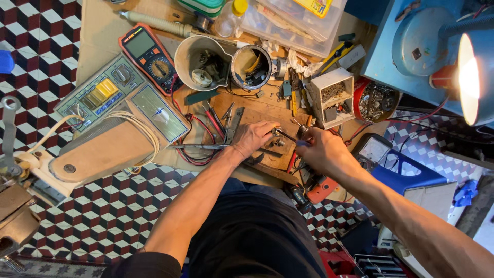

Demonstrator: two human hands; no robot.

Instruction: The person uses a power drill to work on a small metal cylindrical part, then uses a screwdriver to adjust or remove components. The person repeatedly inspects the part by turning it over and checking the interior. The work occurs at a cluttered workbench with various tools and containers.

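My left hand rests on a small wooden board, its fingers pinching a small metal part at the board's right side. My right hand holds a screwdriver with a dark shaft; the tip points left at that metal part. The two hands sit close together over the board. What lies under the fingers is hidden.
A multimeter and a grey sewing machine on its side lie to the left. Red test leads, pliers, two cups of parts, a white parts box, a red tin of screws and a lit lamp surround the board.
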